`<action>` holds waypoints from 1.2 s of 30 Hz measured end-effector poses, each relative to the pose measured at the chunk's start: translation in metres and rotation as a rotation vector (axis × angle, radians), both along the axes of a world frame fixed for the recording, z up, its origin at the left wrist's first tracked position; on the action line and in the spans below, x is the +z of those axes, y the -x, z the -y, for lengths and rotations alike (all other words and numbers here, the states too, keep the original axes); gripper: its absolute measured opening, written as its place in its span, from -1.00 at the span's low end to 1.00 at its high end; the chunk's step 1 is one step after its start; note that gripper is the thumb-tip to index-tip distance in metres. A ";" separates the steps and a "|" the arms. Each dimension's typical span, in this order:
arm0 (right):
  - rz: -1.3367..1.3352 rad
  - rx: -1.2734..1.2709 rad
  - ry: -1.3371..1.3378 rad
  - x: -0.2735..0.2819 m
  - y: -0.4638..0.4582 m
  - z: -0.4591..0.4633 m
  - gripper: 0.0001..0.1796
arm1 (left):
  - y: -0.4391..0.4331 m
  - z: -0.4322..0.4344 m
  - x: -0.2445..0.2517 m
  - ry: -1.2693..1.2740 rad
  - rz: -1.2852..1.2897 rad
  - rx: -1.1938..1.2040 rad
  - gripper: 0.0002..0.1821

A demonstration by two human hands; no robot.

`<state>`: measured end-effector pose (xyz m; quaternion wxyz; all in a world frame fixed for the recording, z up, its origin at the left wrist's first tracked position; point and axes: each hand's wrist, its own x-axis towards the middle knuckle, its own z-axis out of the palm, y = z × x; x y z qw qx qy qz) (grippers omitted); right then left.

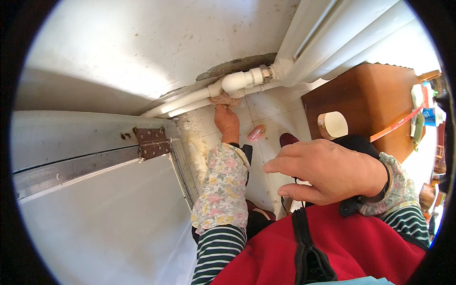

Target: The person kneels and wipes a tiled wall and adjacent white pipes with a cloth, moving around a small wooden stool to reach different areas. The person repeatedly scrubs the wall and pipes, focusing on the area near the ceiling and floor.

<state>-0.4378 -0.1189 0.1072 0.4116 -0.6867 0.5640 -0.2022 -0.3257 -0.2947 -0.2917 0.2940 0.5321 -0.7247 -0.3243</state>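
My left hand [227,123] reaches down to the foot of the wall, its fingers on a crumpled pinkish-brown cloth [225,99]. The cloth is bunched against the underside of white heating pipes [192,98], just below a white elbow fitting [233,82]. Part of the cloth is hidden behind the fingers and pipes. My right hand [324,171] hovers over the floor in front of my red apron [342,238], palm down. Its thumb is apart from the fingers, and nothing is in it. Floral sleeve covers [228,181] are on both forearms.
A white radiator [331,42] rises at upper right. Left stands a door [99,213] with a brown hinge [153,142]; yellowish foam [197,153] lines its frame. A pink wrapper [256,133] lies on the tiles. Right, a short cylinder [336,124] adjoins a brown wooden cabinet [338,94].
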 end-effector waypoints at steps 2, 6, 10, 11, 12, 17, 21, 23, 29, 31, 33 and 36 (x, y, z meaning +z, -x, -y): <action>-0.013 0.008 -0.014 0.001 0.000 0.000 -0.56 | -0.004 -0.001 0.010 -0.104 -0.106 0.037 -0.82; -0.013 -0.004 -0.001 0.003 -0.001 -0.004 -0.56 | -0.016 0.004 0.024 -0.504 -0.588 0.141 -0.82; -0.011 0.001 0.005 0.002 0.000 -0.006 -0.56 | -0.009 0.003 0.037 -0.883 -0.915 0.297 -0.71; -0.014 -0.002 -0.001 0.002 0.001 -0.007 -0.56 | -0.006 0.003 0.040 -0.899 -0.877 0.292 -0.65; -0.011 -0.009 -0.021 0.002 0.002 -0.007 -0.56 | -0.003 0.003 0.044 -0.894 -0.859 0.268 -0.59; -0.037 -0.002 -0.005 0.000 0.005 -0.008 -0.57 | 0.017 0.017 0.053 -1.160 -1.002 0.274 -0.52; -0.013 0.006 -0.011 -0.001 0.008 -0.008 -0.57 | 0.024 0.029 0.050 -1.321 -1.162 0.221 -0.48; 0.001 0.002 -0.005 -0.002 0.010 -0.007 -0.57 | 0.025 0.032 0.049 -1.386 -1.221 0.213 -0.44; -0.004 -0.034 -0.005 -0.005 0.013 -0.004 -0.58 | 0.038 0.037 0.033 -1.423 -1.300 0.224 -0.39; -0.017 -0.042 -0.004 -0.006 0.013 -0.003 -0.58 | 0.040 0.042 0.022 -1.363 -1.392 0.151 -0.42; -0.018 -0.050 0.016 -0.008 0.012 -0.002 -0.59 | 0.039 0.050 0.010 -1.335 -1.416 0.111 -0.50; -0.033 -0.058 -0.017 -0.009 0.011 0.000 -0.60 | 0.035 0.051 -0.003 -1.314 -1.364 0.142 -0.60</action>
